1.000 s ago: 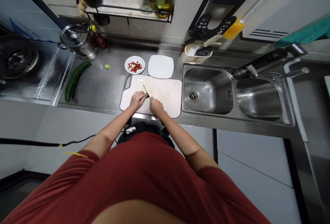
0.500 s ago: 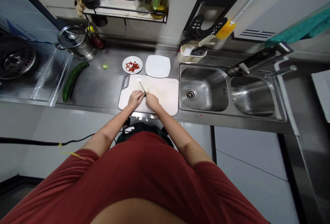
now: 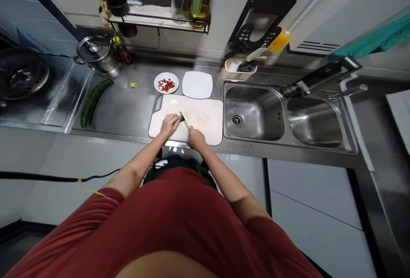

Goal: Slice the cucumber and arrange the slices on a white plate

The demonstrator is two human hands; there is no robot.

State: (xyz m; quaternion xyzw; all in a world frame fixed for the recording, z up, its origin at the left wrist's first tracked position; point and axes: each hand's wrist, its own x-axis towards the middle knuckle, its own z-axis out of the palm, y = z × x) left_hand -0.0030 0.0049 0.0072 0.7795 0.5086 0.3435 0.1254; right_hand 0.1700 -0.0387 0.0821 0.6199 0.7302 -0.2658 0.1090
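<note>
While the left hand [image 3: 169, 125] curls closed around a small dark-green piece [image 3: 182, 118], its fingers hiding most of it, the right hand [image 3: 196, 137] is closed on a knife [image 3: 185, 121] whose handle disappears inside the fist. Only the pale, narrow blade shows, just beside the piece. Both hands sit near the front edge of a white cutting board [image 3: 206, 120], which bears faint stains. Beyond it lie a square white plate [image 3: 197, 85] and a small round plate [image 3: 156, 83] holding red shreds too small to name. To the left, a cucumber slice [image 3: 133, 84] and a whole-looking cucumber [image 3: 96, 103] rest on the steel counter [image 3: 121, 107]. Farther back stands a lidded pot [image 3: 99, 62], and a double sink [image 3: 253, 98] lies to the right, partly crossed by the faucet [image 3: 320, 77].
</note>
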